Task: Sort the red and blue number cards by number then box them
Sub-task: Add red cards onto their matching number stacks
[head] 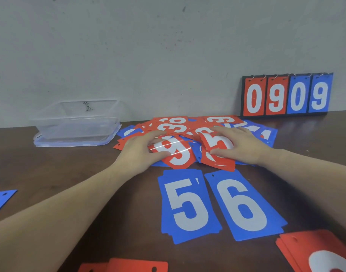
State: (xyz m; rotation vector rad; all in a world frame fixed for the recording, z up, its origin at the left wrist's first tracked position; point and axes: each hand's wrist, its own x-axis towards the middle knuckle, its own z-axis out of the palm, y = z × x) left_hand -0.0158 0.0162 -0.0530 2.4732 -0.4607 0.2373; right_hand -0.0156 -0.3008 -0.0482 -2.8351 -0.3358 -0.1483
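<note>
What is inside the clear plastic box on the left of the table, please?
Nothing shows inside the clear plastic box: through its walls only the wall behind and its own base appear. It sits on its lid. No cards have been boxed yet.

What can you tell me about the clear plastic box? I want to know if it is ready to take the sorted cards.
The clear plastic box is a see-through rectangular tub with a raised rim, standing upright and open at the table's far left, close to the wall. It appears to hold nothing. It sits on what looks like its own lid, clear with a bluish edge, lying flat beneath it. A small dark mark shows through its far wall. No hand touches it, and the pile of cards lies apart, to its right.
</note>
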